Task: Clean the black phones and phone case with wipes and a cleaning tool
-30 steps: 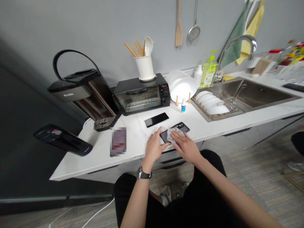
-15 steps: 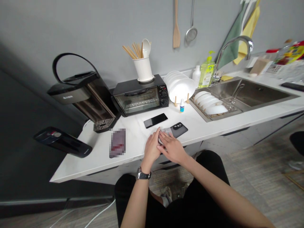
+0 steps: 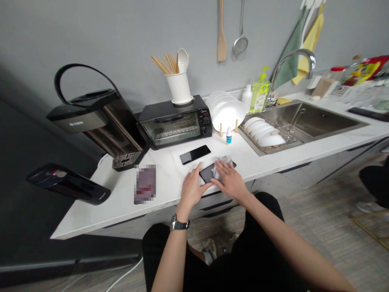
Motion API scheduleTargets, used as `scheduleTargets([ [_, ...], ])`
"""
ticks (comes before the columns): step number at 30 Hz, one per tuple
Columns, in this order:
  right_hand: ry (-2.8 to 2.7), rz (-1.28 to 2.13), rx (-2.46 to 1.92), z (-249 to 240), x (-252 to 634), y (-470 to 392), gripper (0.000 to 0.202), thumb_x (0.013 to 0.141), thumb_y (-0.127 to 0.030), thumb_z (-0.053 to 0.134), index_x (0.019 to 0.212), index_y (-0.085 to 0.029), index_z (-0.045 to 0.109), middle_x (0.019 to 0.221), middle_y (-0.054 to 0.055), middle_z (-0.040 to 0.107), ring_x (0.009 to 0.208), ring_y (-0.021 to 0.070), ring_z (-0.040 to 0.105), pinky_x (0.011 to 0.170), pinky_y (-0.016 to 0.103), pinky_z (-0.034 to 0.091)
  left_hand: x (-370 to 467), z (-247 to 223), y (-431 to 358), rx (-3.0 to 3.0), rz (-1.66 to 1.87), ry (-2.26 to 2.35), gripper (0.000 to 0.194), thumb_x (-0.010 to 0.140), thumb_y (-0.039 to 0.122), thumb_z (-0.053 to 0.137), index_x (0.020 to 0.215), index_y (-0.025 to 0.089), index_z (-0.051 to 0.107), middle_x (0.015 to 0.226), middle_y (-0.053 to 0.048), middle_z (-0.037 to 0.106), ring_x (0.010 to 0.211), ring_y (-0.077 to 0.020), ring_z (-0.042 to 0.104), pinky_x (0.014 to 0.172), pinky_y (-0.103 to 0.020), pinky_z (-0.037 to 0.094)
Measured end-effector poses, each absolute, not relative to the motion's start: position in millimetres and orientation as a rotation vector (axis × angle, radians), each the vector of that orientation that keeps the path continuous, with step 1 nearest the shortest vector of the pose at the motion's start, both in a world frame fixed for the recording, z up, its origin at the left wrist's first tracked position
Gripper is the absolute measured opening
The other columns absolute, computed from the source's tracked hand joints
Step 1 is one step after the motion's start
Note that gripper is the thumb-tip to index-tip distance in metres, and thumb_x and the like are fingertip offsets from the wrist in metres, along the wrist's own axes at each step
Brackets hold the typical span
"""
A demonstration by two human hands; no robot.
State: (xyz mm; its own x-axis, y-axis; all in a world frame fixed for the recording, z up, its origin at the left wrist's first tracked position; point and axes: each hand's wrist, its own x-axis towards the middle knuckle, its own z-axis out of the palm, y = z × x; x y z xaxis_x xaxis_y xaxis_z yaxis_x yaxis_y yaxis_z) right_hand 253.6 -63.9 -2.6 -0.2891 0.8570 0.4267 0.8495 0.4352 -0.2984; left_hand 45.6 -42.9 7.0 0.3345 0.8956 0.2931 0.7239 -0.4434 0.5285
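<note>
Phone [image 3: 207, 173] lying flat near the front edge of the white worktop [image 3: 170, 184], and both hands are on it right now. It's a dark handset, its long axis running from about eight o'clock up to two o'clock, slanting away to the person's right. The left hand [image 3: 191, 190] is sitting at the eight o'clock end, fingers [image 3: 199, 167] spread open and resting against the near corner, pinning it rather than gripping it. The right hand [image 3: 231, 181] is lying over the two o'clock end, palm down, fingers extended flat and pressing a small pale cloth [image 3: 221, 166] onto the phone's surface; nothing is being pinched or lifted. So the cloth is sitting between that hand and the phone, touching both, and only the middle-to-near part of the phone is showing between the two hands.

Which hand is nearer? Both are touching, but the right one is covering more of the length, with the uncovered stretch lying toward eight o'clock from its fingertips.

Just beyond, at eleven o'clock, a second phone [image 3: 195, 154] is lying face up on its own, close by but apart. Farther at twelve o'clock, a little dropper bottle [image 3: 229, 135] is standing upright just in front of the plate rack [image 3: 226, 114], with a toaster oven [image 3: 173, 123] to its left.
</note>
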Motion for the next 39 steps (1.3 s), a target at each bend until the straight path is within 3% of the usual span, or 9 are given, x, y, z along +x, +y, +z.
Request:
scheduleTargets([
  [5, -2.302, 0.177, -1.155, 2, 215, -80, 0.068, 0.106, -0.059, 0.046, 0.155, -0.012, 0.049, 0.158, 0.017, 0.051, 0.15, 0.0271, 0.046, 0.127, 0.051, 0.032, 41, 5, -43, 2.335, 0.73, 1.424, 0.088, 0.087, 0.012, 0.068, 0.163, 0.024, 0.026, 0.152, -0.015, 0.056, 0.139, -0.0307, 0.055, 0.118, -0.052, 0.042],
  [12, -2.139, -0.056, -1.496, -5, 285, -45, 0.059, 0.109, -0.048, 0.045, 0.158, -0.016, 0.046, 0.16, 0.016, 0.048, 0.153, 0.0336, 0.04, 0.124, 0.061, 0.033, 48, 10, -45, 2.287, 0.788, 1.476, 0.09, 0.088, 0.037, 0.079, 0.162, 0.025, 0.03, 0.141, -0.013, 0.064, 0.131, -0.0332, 0.06, 0.117, -0.054, 0.042],
  [16, -2.164, 0.016, -1.376, -5, 248, -57, 0.069, 0.104, -0.056, 0.052, 0.157, -0.011, 0.047, 0.158, 0.019, 0.05, 0.151, 0.0354, 0.042, 0.125, 0.059, 0.032, 47, 8, -43, 2.304, 0.779, 1.46, 0.085, 0.091, 0.03, 0.074, 0.162, 0.024, 0.029, 0.145, -0.014, 0.062, 0.134, -0.0323, 0.058, 0.118, -0.053, 0.042],
  [20, -2.263, 0.213, -1.123, -1, 211, -84, 0.071, 0.103, -0.061, 0.052, 0.157, -0.016, 0.049, 0.159, 0.016, 0.051, 0.149, 0.0307, 0.046, 0.126, 0.055, 0.034, 44, 6, -43, 2.308, 0.722, 1.474, 0.084, 0.088, 0.015, 0.069, 0.162, 0.022, 0.031, 0.154, -0.016, 0.055, 0.139, -0.0315, 0.056, 0.118, -0.05, 0.043],
  [24, -2.276, 0.193, -1.206, -3, 254, -87, 0.061, 0.108, -0.053, 0.046, 0.16, -0.021, 0.044, 0.161, 0.012, 0.049, 0.15, 0.0278, 0.046, 0.125, 0.055, 0.035, 46, 8, -45, 2.315, 0.75, 1.469, 0.092, 0.087, 0.027, 0.078, 0.163, 0.023, 0.027, 0.145, -0.014, 0.062, 0.134, -0.0321, 0.059, 0.117, -0.052, 0.043],
  [28, -2.162, 0.019, -1.497, -8, 307, -71, 0.057, 0.109, -0.046, 0.043, 0.161, -0.021, 0.043, 0.164, 0.011, 0.045, 0.153, 0.0319, 0.04, 0.124, 0.06, 0.035, 50, 10, -47, 2.319, 0.784, 1.478, 0.095, 0.086, 0.039, 0.082, 0.163, 0.026, 0.028, 0.141, -0.013, 0.065, 0.131, -0.0335, 0.061, 0.116, -0.053, 0.043],
  [33, -2.18, -0.008, -1.397, -10, 260, -76, 0.07, 0.106, -0.056, 0.047, 0.159, -0.011, 0.043, 0.163, 0.019, 0.043, 0.154, 0.034, 0.038, 0.125, 0.059, 0.033, 49, 8, -47, 2.314, 0.781, 1.488, 0.09, 0.09, 0.034, 0.077, 0.164, 0.026, 0.026, 0.143, -0.013, 0.064, 0.134, -0.0328, 0.059, 0.117, -0.053, 0.042],
  [36, -2.289, 0.107, -1.186, -6, 222, -85, 0.075, 0.103, -0.065, 0.047, 0.158, -0.013, 0.046, 0.161, 0.017, 0.048, 0.151, 0.0305, 0.043, 0.126, 0.056, 0.032, 46, 6, -47, 2.352, 0.739, 1.458, 0.084, 0.093, 0.024, 0.069, 0.164, 0.025, 0.024, 0.152, -0.015, 0.057, 0.137, -0.0311, 0.057, 0.12, -0.053, 0.039],
  [39, -2.318, 0.097, -1.194, -3, 230, -75, 0.068, 0.106, -0.061, 0.044, 0.158, -0.017, 0.047, 0.159, 0.015, 0.05, 0.15, 0.0293, 0.045, 0.126, 0.057, 0.031, 45, 6, -48, 2.376, 0.737, 1.446, 0.082, 0.096, 0.027, 0.068, 0.164, 0.024, 0.024, 0.155, -0.016, 0.054, 0.139, -0.0315, 0.056, 0.12, -0.053, 0.039],
])
